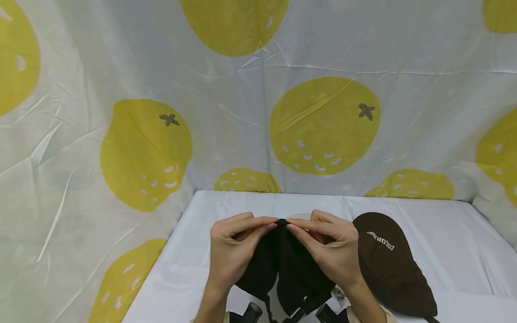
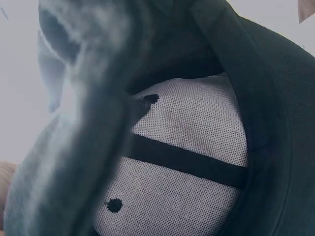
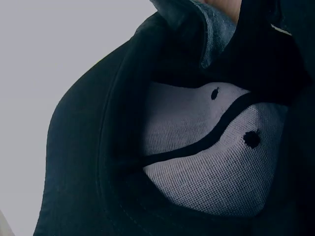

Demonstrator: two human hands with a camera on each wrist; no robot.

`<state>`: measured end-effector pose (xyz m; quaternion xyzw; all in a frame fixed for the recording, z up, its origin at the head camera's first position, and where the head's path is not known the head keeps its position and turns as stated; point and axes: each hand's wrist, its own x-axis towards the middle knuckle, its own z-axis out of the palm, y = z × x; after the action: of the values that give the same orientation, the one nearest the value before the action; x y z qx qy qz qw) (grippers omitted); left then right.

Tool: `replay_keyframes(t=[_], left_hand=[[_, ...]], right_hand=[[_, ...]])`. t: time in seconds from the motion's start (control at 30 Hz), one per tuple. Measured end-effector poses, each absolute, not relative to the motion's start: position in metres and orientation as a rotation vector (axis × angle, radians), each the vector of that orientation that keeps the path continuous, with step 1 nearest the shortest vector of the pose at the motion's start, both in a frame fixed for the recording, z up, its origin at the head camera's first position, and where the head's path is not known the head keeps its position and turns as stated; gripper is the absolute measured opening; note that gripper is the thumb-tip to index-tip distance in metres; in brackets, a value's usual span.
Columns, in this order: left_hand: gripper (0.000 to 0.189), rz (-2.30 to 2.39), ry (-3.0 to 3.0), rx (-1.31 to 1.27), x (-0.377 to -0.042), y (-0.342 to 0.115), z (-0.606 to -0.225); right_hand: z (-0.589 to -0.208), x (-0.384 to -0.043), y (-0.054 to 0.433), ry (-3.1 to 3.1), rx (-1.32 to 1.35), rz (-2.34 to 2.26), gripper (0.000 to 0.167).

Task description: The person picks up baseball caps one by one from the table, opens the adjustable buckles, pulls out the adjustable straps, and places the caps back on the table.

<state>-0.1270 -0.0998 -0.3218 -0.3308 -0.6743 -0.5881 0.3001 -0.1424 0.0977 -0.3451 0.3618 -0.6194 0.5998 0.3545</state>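
Observation:
Both hands hold a black cap (image 1: 300, 273) in front of the body. My left hand (image 1: 232, 251) pinches its upper edge between thumb and fingertips. Close beside it, my right hand (image 1: 335, 249) pinches the same edge from the other side. The cap hangs down below the fingers in two dark lobes. In both wrist views its inside shows, with white mesh lining (image 2: 197, 123), dark seam tape (image 3: 197, 146) and stitched eyelets. To the right of my right hand lies a brown cap (image 1: 392, 269) with white lettering on its front.
A white-covered table (image 1: 456, 242) lies beneath. Partly hidden behind the hands is a pale rounded thing (image 1: 300, 216). Cloth printed with yellow lemons (image 1: 323, 125) hangs at the back and on the sides.

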Motion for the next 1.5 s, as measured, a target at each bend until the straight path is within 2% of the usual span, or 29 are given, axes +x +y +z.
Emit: replay_keyframes(t=[0.6, 1.0, 1.2, 1.5], left_hand=[[0.009, -1.604, -1.765, -0.715, -0.129, -0.098, -0.322], [0.005, -1.697, -1.698, -0.427, -0.131, -0.11, -0.32], [0.009, -1.78, -1.654, -0.261, -0.132, -0.119, -0.317], [0.012, -1.783, -1.578, -0.179, -0.133, -0.125, -0.316]], right_hand=[[-0.346, -0.146, 0.103, -1.654, 1.012, 1.532, 0.028], [-0.347, -0.16, 0.136, -1.662, 1.522, 1.727, 0.045], [-0.347, -0.166, 0.146, -1.64, 1.798, 1.728, 0.047], [-0.35, -0.167, 0.141, -1.751, 1.89, 1.646, 0.041]])
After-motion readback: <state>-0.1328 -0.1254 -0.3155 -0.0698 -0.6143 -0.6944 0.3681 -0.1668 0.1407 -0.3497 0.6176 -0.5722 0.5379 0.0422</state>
